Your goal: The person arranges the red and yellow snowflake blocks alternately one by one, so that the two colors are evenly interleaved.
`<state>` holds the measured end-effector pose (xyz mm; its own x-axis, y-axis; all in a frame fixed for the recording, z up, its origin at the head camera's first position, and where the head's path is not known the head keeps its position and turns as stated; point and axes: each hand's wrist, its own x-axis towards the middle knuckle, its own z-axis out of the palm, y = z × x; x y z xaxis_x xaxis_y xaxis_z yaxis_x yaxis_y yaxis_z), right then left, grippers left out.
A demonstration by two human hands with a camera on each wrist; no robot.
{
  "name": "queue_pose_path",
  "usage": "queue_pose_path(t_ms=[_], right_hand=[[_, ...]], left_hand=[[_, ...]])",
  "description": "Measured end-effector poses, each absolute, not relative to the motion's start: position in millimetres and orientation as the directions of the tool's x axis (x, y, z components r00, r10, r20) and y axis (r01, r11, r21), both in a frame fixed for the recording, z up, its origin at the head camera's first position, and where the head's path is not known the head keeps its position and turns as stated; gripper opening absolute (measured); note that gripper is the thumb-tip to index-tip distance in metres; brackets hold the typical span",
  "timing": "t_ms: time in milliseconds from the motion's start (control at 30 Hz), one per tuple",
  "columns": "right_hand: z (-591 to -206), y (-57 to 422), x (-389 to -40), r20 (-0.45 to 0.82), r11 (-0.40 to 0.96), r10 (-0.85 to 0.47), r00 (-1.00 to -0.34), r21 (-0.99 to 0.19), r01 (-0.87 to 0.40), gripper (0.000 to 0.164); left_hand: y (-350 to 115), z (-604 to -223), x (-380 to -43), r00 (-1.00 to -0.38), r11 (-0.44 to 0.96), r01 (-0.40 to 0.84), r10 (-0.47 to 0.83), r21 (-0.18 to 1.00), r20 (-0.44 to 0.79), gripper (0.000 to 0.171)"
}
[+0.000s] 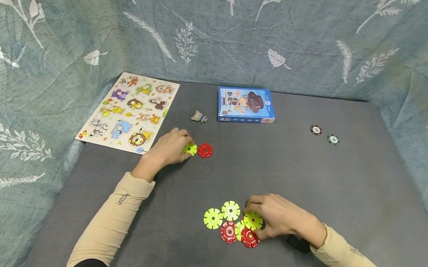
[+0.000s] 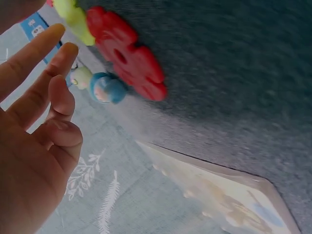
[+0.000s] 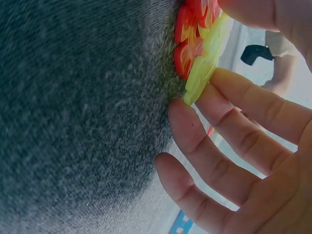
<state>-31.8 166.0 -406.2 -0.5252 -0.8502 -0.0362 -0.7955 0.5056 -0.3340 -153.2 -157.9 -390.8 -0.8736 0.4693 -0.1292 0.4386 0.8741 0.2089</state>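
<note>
My left hand is at the middle left of the table, with thumb and fingers around the edge of a yellow-green notched plastic disc. Beside that disc lies a red notched disc. In the left wrist view another red disc shows under the hand, next to the yellow-green one. My right hand pinches a yellow-green disc between thumb and fingertips. It overlaps a red disc and another yellow-green disc. A red disc and two yellow-green discs lie just left of them.
An animal puzzle board lies at the back left. Near it are a small figurine and a blue game box. Two poker chips sit at the right. Patterned cloth hangs behind the table and along its sides.
</note>
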Motion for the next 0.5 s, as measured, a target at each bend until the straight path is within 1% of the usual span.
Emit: queue_pose_path(t_ms=[100, 233, 500], right_hand=[[-405.9, 167.9, -32.6, -0.038, 0.511, -0.848, -0.529, -0.326, -0.795, 0.043], [-406.0, 170.3, -34.0, -0.04, 0.519, -0.843, -0.536, -0.319, -0.793, 0.043], [-401.9, 173.7, -42.4, -0.003, 0.517, -0.841, -0.541, -0.296, -0.803, 0.042]], left_hand=[[-151.7, -390.1, -155.2, -0.867, 0.865, 0.46, 0.487, 0.203, -0.11, 0.036], [-139.2, -390.4, -157.8, -0.842, 0.84, 0.512, 0.532, 0.181, -0.087, 0.037], [-120.3, -395.5, -160.3, -0.81, 0.813, 0.57, 0.58, 0.12, -0.086, 0.037]])
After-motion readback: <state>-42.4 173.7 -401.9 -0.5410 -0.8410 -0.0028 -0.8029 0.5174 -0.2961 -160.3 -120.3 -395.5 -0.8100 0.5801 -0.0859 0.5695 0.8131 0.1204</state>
